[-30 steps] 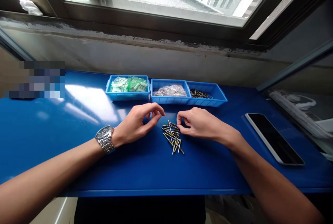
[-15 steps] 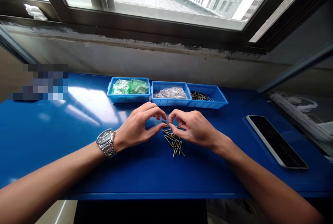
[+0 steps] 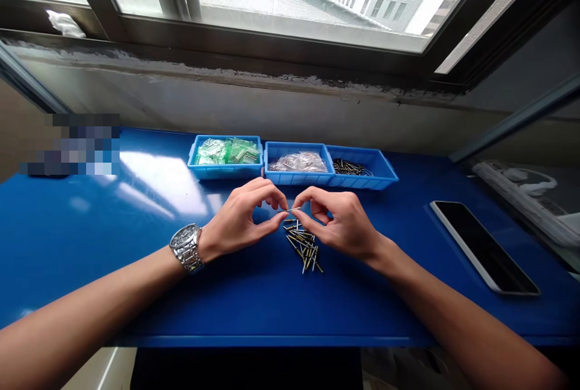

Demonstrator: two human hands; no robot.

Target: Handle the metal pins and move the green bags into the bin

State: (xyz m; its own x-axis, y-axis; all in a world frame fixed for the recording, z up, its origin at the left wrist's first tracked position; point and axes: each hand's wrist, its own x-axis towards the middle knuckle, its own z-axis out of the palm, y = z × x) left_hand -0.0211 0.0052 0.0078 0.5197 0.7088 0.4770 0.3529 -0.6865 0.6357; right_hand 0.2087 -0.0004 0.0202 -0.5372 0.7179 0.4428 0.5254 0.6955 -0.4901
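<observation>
Between my hands is a thin metal pin [image 3: 293, 209], lying roughly level. My left hand [image 3: 249, 214], with a silver watch on its wrist, pinches the pin's left end between thumb and index finger. At the pin's right part, the thumb and index finger of my right hand [image 3: 338, 214] are nearly together; whether they touch it is too small to tell. Just below the fingertips, a loose pile of similar silver, brass and dark pins [image 3: 307, 248] lies on the blue table [image 3: 217, 311].
Behind my hands stand a blue bin [image 3: 225, 173] with green and clear bags and a divided blue bin [image 3: 299, 179] with bagged pins and loose dark pins. A phone [image 3: 484, 248] lies at the right. Window and wall rise behind; a blurred patch covers the far left.
The pin between my hands now lies more level and shows more of its silver length. My right hand's fingertips have shifted slightly, with thumb and index finger a little farther apart.
</observation>
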